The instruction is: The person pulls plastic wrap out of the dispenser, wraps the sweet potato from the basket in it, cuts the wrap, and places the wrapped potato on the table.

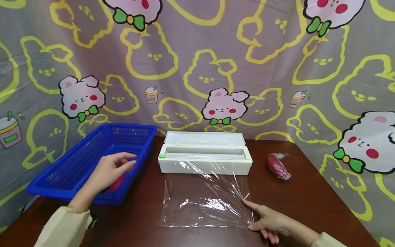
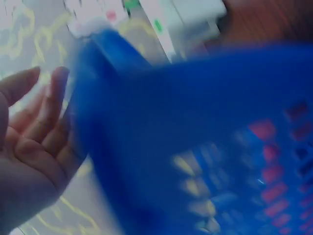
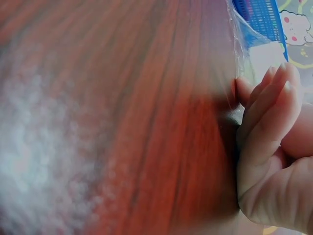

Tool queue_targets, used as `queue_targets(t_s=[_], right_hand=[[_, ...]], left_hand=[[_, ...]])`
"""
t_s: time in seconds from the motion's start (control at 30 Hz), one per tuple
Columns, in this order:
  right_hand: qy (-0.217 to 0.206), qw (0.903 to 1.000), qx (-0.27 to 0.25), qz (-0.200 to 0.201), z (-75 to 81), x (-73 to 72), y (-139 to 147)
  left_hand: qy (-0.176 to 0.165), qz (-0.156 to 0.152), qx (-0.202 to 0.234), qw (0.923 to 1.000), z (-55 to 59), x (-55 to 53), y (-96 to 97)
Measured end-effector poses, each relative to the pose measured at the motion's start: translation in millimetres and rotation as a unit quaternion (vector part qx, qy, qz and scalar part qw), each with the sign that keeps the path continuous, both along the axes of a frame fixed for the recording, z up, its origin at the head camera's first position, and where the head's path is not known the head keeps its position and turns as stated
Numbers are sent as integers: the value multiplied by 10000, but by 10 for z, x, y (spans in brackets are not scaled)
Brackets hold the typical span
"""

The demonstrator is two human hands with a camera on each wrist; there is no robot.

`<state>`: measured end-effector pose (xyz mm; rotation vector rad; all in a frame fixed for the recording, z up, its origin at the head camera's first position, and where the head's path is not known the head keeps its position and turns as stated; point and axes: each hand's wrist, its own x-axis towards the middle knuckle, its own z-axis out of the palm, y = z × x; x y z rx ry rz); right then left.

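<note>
A sheet of clear plastic wrap (image 1: 203, 202) runs from the white wrap dispenser box (image 1: 203, 167), whose lid stands raised, down over the table. My right hand (image 1: 271, 219) touches the sheet's right side, the index finger straight on the film and the thumb at its near corner, spread apart. Creases fan from the box toward that fingertip. Over the near right side of the blue basket (image 1: 92, 137) hovers my left hand (image 1: 108, 171), its thumb and fingers apart and nothing between them. Below it, a red item (image 1: 116, 184) lies inside the basket, partly hidden by the wrist.
On the right of the table lies a dark red, oblong item wrapped in film (image 1: 277, 167). A green slider (image 1: 162, 156) sits at the box's left end. A patterned curtain (image 1: 191, 68) hangs close behind the brown table (image 1: 321, 202).
</note>
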<state>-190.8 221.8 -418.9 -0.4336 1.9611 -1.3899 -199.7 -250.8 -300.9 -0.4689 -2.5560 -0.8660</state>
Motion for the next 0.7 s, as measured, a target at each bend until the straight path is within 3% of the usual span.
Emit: queue_targets(t_s=[0.13, 0.3, 0.7], right_hand=[[-106, 9999, -54, 27, 1, 9, -2], [-93, 9999, -66, 56, -18, 25, 8], [-110, 9997, -102, 192, -38, 32, 50]], left_hand=[[120, 210, 367, 9990, -106, -130, -278], [-97, 446, 378, 9982, -212, -255, -525], [-1218, 955, -16, 9880, -367, -395, -981]])
